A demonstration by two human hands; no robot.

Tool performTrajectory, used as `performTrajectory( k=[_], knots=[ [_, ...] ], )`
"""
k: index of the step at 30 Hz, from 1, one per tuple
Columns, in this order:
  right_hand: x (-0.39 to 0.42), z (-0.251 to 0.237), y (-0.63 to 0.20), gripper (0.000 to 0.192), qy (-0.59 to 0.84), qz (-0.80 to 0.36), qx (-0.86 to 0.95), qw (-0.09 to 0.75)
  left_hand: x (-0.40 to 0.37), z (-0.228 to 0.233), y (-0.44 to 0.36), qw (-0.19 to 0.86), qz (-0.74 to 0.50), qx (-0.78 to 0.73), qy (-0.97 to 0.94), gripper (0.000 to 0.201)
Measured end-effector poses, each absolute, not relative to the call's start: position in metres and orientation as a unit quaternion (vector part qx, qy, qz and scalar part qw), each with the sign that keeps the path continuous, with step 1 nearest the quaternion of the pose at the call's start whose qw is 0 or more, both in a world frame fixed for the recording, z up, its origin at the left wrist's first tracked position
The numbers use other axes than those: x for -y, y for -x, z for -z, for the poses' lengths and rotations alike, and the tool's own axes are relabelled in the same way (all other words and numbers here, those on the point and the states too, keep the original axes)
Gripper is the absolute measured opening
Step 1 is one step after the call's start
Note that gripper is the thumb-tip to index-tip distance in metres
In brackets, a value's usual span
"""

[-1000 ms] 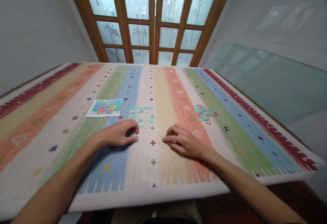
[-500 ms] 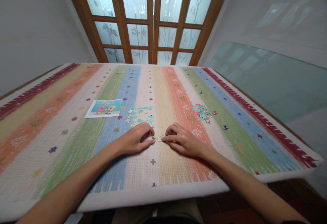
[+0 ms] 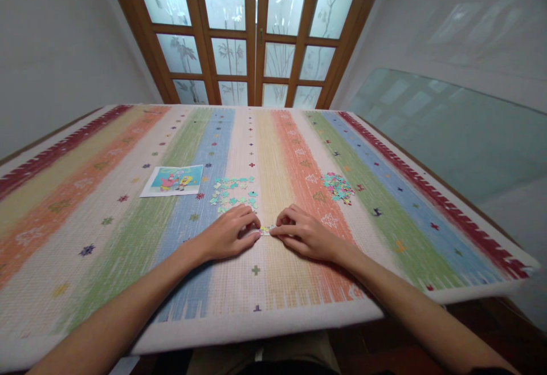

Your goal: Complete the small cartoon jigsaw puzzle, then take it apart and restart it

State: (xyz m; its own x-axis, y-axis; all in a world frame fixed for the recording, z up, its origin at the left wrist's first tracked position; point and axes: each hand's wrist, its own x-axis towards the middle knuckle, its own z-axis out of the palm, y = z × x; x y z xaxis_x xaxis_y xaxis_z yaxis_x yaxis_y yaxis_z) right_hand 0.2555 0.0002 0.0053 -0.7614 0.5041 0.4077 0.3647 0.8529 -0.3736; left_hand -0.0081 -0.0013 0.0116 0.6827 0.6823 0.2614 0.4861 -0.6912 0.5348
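Note:
Between my fingertips, low on the cloth, lies a short strip of yellowish jigsaw puzzle pieces (image 3: 266, 231). My left hand (image 3: 233, 231) pinches its left end, thumb and fingers curled round it. At the right end, my right hand (image 3: 301, 232) grips with thumb and forefinger, its other fingers bent. Just beyond my left hand are several loose turquoise puzzle pieces (image 3: 234, 192) laid out in rough rows; the nearest ones are partly hidden by the hand. A heap of mixed-colour puzzle pieces (image 3: 338, 187) sits farther out, to the right of my right hand.
A printed picture (image 3: 173, 181) of two cartoon figures lies on the left of the striped tablecloth (image 3: 273, 284). The table's near edge runs below my forearms. Wooden doors with frosted panes (image 3: 254, 39) stand behind the table, and a glass panel (image 3: 448, 135) leans on the right.
My left hand has shifted slightly right, closing on the left end of the strip. The purple-and-yellow bit at its fingertips is now covered. My right hand has barely moved.

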Motion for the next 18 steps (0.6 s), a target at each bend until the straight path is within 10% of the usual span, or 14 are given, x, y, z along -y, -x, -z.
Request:
performTrajectory(
  k=[18],
  knots=[
    [0.0005,-0.0044,-0.2547,0.023,0.233,-0.141,0.927,0.259,0.0036,-0.0065,0.004,0.187,-0.238,-0.34,-0.89,0.01]
  ],
)
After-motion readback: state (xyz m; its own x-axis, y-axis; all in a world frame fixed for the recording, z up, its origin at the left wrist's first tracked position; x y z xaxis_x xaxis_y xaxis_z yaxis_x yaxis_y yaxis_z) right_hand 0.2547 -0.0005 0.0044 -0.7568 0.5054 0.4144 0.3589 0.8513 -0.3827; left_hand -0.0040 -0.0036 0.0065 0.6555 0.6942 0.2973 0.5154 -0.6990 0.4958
